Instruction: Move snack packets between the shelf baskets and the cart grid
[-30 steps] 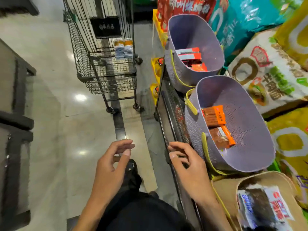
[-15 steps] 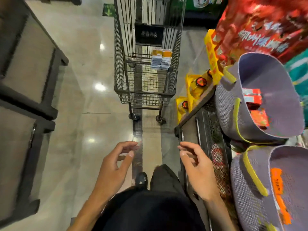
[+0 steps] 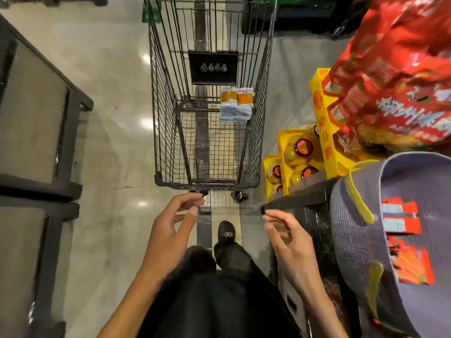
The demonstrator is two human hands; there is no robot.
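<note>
Nothing legible: four white symbols on black plaque [image 3: 213, 67] in cart [image 3: 163, 132]; blurred characters on red bag [image 3: 395, 69], yellow tray [image 3: 325, 135].

Glossy pale floor [image 3: 109, 106] with light glare; dark frames [image 3: 70, 132] at left; yellow trays [image 3: 283, 145] of red-capped bottles [image 3: 303, 147] at right, below big red bags [image 3: 395, 81].

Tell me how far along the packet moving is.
Done, apparently: two orange-topped packets lie in the cart. In hand: nothing; left hand and right hand are both empty. Left: red packets sit in the purple basket, if they are to go across.
</note>
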